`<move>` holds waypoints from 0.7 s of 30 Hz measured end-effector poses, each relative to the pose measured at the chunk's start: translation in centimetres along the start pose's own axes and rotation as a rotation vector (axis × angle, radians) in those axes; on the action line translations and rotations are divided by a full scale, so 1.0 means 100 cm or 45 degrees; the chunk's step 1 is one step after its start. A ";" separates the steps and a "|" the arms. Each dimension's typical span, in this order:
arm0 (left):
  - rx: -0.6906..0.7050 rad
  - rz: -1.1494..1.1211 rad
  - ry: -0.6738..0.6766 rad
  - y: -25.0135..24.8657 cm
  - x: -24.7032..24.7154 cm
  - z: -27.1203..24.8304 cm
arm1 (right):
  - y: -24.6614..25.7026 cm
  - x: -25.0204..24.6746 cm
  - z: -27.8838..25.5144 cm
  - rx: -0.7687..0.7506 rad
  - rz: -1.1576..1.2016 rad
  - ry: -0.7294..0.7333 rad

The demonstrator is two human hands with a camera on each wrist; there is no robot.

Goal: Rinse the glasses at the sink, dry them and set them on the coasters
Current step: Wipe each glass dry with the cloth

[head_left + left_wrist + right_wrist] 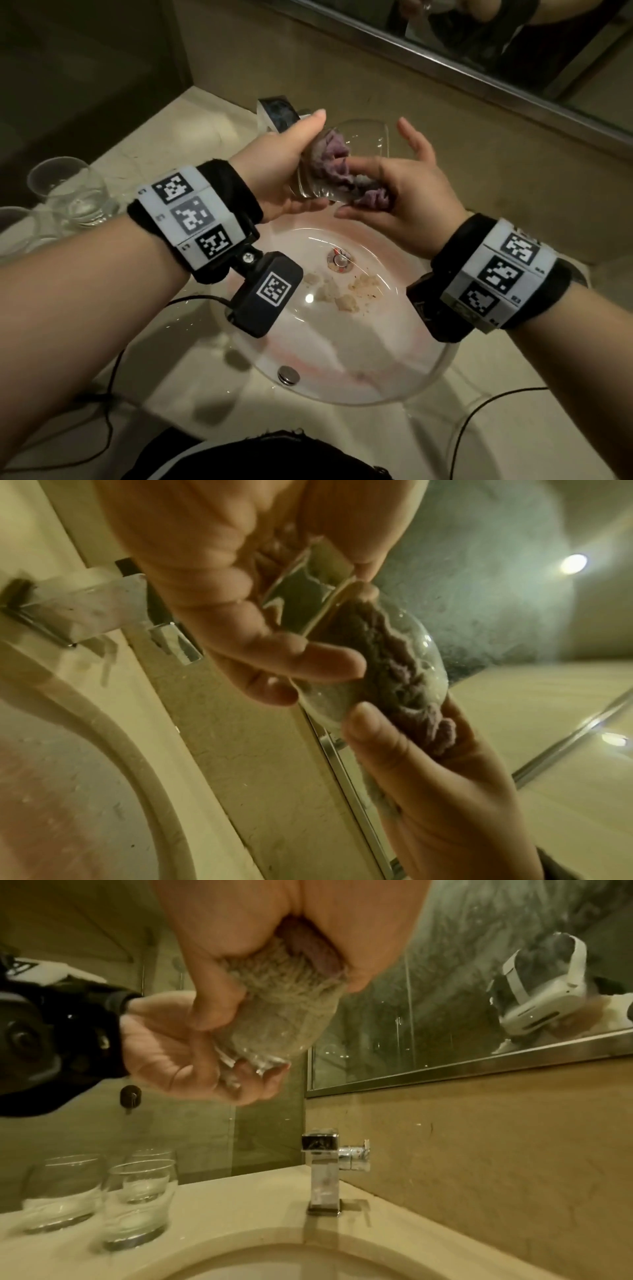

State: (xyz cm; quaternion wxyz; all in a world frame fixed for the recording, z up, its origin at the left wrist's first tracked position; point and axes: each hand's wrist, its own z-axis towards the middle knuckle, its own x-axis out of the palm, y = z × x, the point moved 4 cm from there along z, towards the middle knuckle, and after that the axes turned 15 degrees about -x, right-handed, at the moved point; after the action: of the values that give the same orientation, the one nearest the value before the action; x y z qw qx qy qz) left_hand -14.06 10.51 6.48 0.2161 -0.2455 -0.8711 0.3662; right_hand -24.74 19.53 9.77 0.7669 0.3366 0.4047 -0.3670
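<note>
Glass, wet, is the risk: the tumbler (342, 161) hangs over the sink (424, 373), base gripped by the left hand (287, 171), while the right hand (394, 192) stuffs a purple cloth (337, 154) inside, and hard twisting could slip it loose.

Left hand (291, 171) gripping; right hand (394, 192) fingers curled, pinching.

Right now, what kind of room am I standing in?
Most likely a bathroom, perhaps a hotel's: a round basin sunk in a stone counter, a chrome tap behind it, and a framed wall mirror above.
</note>
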 end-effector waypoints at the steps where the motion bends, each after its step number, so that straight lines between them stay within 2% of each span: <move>1: 0.039 -0.003 -0.027 -0.001 0.001 0.001 | 0.001 0.000 -0.001 0.055 0.006 -0.042; 3: 0.164 0.052 -0.093 -0.003 0.002 0.002 | 0.001 0.003 -0.001 0.322 0.326 -0.124; 4: 0.285 0.152 -0.157 -0.003 0.002 0.002 | 0.002 0.006 -0.001 0.523 0.665 -0.205; 6: 0.704 0.513 -0.326 -0.009 0.001 -0.002 | -0.001 0.017 -0.004 0.865 1.320 -0.380; 7: 0.926 0.684 -0.355 -0.011 0.002 -0.006 | -0.005 0.021 -0.005 0.978 1.518 -0.436; 8: 1.067 0.815 -0.330 -0.011 0.001 -0.006 | -0.006 0.023 -0.005 1.048 1.633 -0.463; 10: 1.143 0.893 -0.269 -0.010 -0.003 0.001 | -0.009 0.021 -0.004 1.071 1.660 -0.491; 12: 0.993 0.775 -0.192 -0.009 -0.006 0.008 | -0.009 0.013 -0.003 1.022 1.553 -0.534; 13: 0.802 0.614 -0.138 -0.008 -0.008 0.011 | -0.010 0.006 -0.003 0.947 1.372 -0.496; 15: 0.267 0.323 0.067 0.000 -0.008 0.018 | -0.007 -0.003 0.000 0.710 0.825 -0.257; 16: 0.061 0.260 0.179 0.005 -0.006 0.017 | -0.006 -0.005 -0.001 0.583 0.581 -0.132; 17: -0.059 0.222 0.274 0.008 -0.005 0.016 | -0.003 -0.006 0.001 0.451 0.391 -0.053; 19: -0.126 0.124 0.401 0.009 -0.003 0.013 | 0.003 -0.007 0.003 0.263 0.203 -0.039; 21: -0.101 0.041 0.412 0.008 -0.003 0.014 | 0.005 -0.009 0.005 0.239 0.166 -0.061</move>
State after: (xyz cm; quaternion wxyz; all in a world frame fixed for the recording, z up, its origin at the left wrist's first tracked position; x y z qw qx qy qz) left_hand -14.44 10.10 4.89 0.3377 -0.3235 -0.8347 0.2907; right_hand -24.49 19.62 10.89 0.7637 0.4238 0.3274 -0.3606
